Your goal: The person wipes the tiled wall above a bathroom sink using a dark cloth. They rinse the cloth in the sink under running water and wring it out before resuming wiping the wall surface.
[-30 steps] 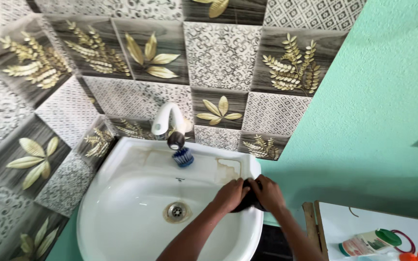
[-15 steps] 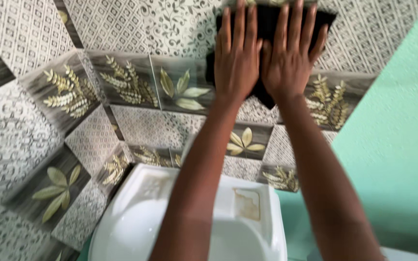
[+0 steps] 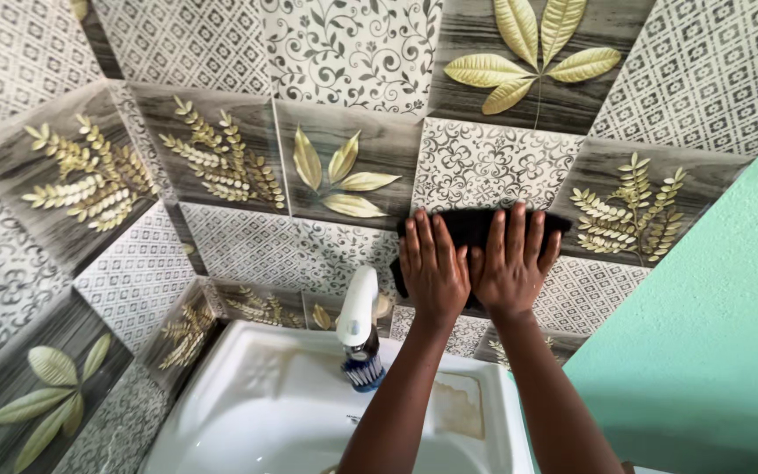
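Observation:
My left hand (image 3: 433, 266) and my right hand (image 3: 511, 260) lie flat side by side, fingers spread, pressing a black cloth (image 3: 475, 224) against the patterned tiled wall (image 3: 344, 167). The cloth shows above my fingertips and a little to the left of my left hand. Both arms reach up from the bottom of the view, above the white washbasin (image 3: 282, 395).
A white tap (image 3: 358, 307) with a blue brush-like piece (image 3: 363, 373) under its spout stands at the back of the basin. A brown stain (image 3: 458, 408) marks the basin's right rear ledge. A green painted wall (image 3: 712, 325) runs along the right.
Both hands were at the basin's right rim with the cloth, then pressed it high on the wall. They have now slid down the tiles with it.

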